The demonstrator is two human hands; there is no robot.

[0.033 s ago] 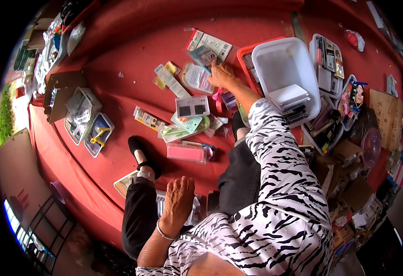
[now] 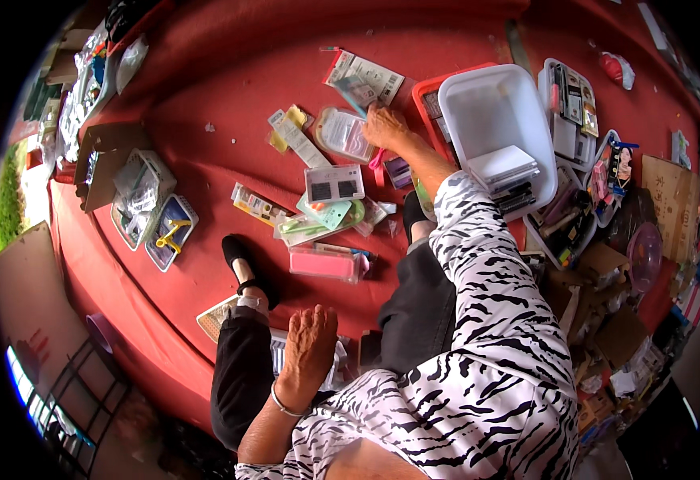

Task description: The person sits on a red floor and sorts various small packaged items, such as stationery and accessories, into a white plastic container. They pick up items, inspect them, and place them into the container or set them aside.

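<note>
My right hand (image 2: 386, 126) reaches out to the far middle and grips a thin, flat, teal-edged packet (image 2: 354, 92). The packet is tilted above a white printed card pack with a red edge (image 2: 378, 78). Just below that hand lies a clear rounded plastic pack (image 2: 342, 134), with a pink strap (image 2: 378, 166) close by. My left hand (image 2: 310, 344) hangs near my left knee, fingers curled together, and no object shows in it. Ahead of it sit a pink box in clear wrap (image 2: 322, 264), a green pack (image 2: 318, 228) and a clear-lidded case with dark squares (image 2: 334, 184).
A white tub (image 2: 454, 92) with white boxes stands on the right, over a red tray (image 2: 423, 92). Beyond are filled white baskets (image 2: 562, 148) and cardboard boxes (image 2: 618, 336). On the left are a carton (image 2: 110, 160) and two small baskets (image 2: 158, 256). Red cloth covers the floor.
The teal-edged packet in my right hand has tipped more edge-on and shifted slightly. My left hand stays in place.
</note>
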